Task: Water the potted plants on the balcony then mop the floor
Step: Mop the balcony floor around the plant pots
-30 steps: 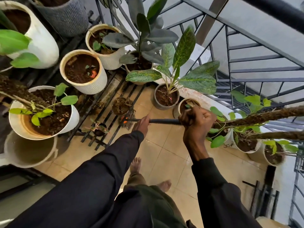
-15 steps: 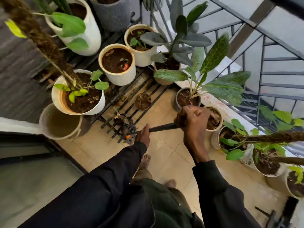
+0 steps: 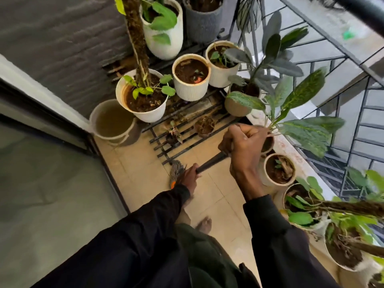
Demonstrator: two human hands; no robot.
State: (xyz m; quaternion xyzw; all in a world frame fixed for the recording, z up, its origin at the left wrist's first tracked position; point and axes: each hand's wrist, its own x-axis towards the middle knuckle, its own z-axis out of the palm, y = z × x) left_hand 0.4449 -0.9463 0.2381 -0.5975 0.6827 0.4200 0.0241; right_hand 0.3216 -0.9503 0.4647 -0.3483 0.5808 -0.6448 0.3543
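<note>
One mop (image 3: 212, 160), one bucket (image 3: 133, 135) and at least ten potted plants (image 3: 190, 91) share the tiled floor (image 3: 220, 192). Right hand (image 3: 243, 146) grips the handle high, left hand (image 3: 190, 177) low; the mop head lies at the left hand's ten o'clock.

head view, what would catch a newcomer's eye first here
Both hands grip a dark mop handle mid-frame: the right hand high on it, the left hand low by the grey mop head on the tan tiles. Beyond them, white pots crowd a black metal rack, and a bucket of murky water stands at the left.
</note>
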